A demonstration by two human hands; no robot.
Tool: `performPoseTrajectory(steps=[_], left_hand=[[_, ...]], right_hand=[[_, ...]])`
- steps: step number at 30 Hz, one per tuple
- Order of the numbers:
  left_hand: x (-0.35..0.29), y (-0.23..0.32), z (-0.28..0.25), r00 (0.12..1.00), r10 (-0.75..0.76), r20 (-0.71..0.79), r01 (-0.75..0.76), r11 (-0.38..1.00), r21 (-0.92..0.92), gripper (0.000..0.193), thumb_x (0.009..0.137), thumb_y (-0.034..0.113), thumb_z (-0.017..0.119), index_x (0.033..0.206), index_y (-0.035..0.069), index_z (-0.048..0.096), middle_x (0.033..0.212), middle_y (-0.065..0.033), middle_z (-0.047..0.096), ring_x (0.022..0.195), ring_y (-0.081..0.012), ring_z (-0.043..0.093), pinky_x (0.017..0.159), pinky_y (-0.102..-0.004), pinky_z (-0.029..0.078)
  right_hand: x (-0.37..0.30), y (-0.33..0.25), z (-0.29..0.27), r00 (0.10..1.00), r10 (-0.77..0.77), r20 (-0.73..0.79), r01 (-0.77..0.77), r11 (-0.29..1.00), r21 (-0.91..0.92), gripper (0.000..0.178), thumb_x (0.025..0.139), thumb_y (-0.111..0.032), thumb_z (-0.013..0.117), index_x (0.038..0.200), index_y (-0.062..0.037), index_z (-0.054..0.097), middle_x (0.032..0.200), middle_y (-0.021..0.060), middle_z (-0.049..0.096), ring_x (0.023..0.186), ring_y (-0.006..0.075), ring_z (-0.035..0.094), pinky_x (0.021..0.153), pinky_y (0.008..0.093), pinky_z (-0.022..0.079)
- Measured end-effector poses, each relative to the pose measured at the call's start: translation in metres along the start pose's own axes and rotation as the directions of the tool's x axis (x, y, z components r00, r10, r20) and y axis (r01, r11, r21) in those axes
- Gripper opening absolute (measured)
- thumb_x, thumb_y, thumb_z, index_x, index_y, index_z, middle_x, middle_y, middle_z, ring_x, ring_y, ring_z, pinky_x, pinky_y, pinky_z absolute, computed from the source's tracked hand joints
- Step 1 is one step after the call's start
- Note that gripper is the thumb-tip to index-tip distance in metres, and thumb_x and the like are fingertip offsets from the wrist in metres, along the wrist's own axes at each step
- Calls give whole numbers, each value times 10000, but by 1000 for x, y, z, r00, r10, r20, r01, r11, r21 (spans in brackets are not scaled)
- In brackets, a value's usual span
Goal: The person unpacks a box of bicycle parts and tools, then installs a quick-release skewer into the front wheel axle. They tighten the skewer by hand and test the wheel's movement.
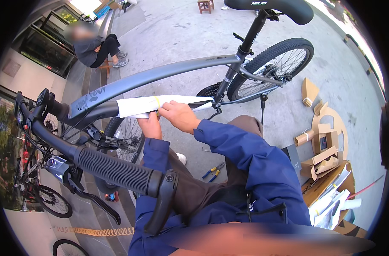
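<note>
A grey bicycle frame (160, 71) stretches across the view, handlebar at left and saddle at upper right. White wrapping sheet (137, 106) covers the lower tube, with a narrow yellow band (157, 101) around it. My right hand (179, 116) is closed at the band, fingertips pinching at its lower part. Just left of it, my left hand (151, 126) comes up from below, closed against the lower edge of the wrapping. Some of its fingers are hidden behind the tube and sheet. The sheet's right end gapes, showing dark tube beneath.
The handlebar grip (115, 168) and brake lever (96, 200) lie close before me. Yellow-and-blue pliers (213, 172) rest on the ground. Cardboard pieces (326, 141) and an open box (316, 194) with white wrapping lie at right. A person (92, 49) sits at upper left.
</note>
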State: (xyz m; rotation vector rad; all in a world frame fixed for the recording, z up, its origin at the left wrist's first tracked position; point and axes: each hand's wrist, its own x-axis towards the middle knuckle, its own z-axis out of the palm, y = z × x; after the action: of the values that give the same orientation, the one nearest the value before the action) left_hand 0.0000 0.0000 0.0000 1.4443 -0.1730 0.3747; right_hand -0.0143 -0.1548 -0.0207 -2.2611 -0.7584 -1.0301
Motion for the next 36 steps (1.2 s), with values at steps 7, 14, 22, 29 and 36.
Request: performPoseTrajectory(steps=[7, 14, 22, 29, 36], left_hand=[[-14, -2, 13, 983, -183, -16, 171, 944, -283, 521, 977, -4, 590, 1480, 89, 491, 1368, -86, 625, 1168, -238, 675, 913, -379, 594], [-2, -30, 9, 990, -133, -35, 125, 975, -181, 562, 879, -146, 533, 1410, 38, 542, 1295, -102, 656, 1143, -236, 682, 878, -350, 586], [-4, -31, -11, 952, -252, -174, 207, 948, -243, 503, 895, -66, 523, 1390, 24, 538, 1262, -137, 640, 1124, -284, 680, 916, -444, 595], [-36, -49, -82, 840, -494, -225, 395, 841, -370, 438, 899, 24, 540, 1333, -7, 487, 1314, -199, 559, 1218, -388, 620, 1007, -618, 551], [-124, -68, -123, 852, -509, 127, 516, 771, -374, 436, 1018, 190, 581, 1411, 22, 493, 1422, -187, 562, 1337, -429, 565, 1135, -608, 501]], right_hand=[[-10, -2, 0, 994, 33, -100, -23, 995, 100, 146, 886, -138, 645, 1026, -100, 660, 954, 79, 626, 933, 303, 658, 773, 405, 575], [-19, -1, 4, 995, -93, 45, 96, 992, -86, 194, 873, -138, 663, 1059, -113, 713, 1013, 50, 623, 998, 260, 617, 815, 399, 511], [-36, 7, 7, 986, 68, 153, -96, 978, 184, 481, 805, -132, 827, 1241, -89, 628, 1169, 122, 643, 1106, 366, 645, 926, 477, 560], [-65, 43, -6, 789, 117, 604, -121, 992, -35, 265, 859, -190, 801, 1068, -57, 707, 1005, 175, 727, 965, 406, 722, 813, 521, 591], [-71, 31, -82, 764, -62, 642, 45, 998, 43, 173, 888, -200, 747, 1015, -86, 723, 935, 157, 751, 935, 395, 743, 772, 512, 597]])
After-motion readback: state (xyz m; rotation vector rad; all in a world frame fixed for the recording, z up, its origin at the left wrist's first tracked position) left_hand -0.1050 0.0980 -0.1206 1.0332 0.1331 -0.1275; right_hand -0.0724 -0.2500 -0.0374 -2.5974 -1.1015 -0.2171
